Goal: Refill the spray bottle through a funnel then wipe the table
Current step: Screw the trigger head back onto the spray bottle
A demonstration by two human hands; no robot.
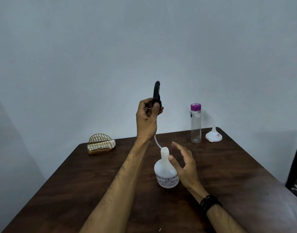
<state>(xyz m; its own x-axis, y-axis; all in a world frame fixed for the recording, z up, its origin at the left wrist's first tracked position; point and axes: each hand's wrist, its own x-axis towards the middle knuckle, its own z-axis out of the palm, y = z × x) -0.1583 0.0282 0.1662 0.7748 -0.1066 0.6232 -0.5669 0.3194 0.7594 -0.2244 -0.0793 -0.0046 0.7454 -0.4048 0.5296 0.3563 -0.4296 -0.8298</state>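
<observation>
Our left hand [148, 115] lifts the black spray head [157, 95] clear above the counter [245, 174], fingers curled round its base, with the thin dip tube [156, 142] trailing down and its lower end not quite out of the neck of the white spray bottle [167, 172]. Our right hand [186, 165] is open, fingers spread, thumb touching the bottle's neck from the right. The bottle stands upright near the middle of the counter, just below the raised hand. It looks like soft, thin plastic and, we judge, light and easy to tip while empty, so a steadying hold low on the neck or round the wide body seems wise. The tube looks limp and may drip. Toward the far right corner stand a clear water bottle [196, 125] (purple cap on) and, beside it, a white funnel [213, 134] resting mouth down. A wire napkin holder [100, 143] sits by the far left edge.
</observation>
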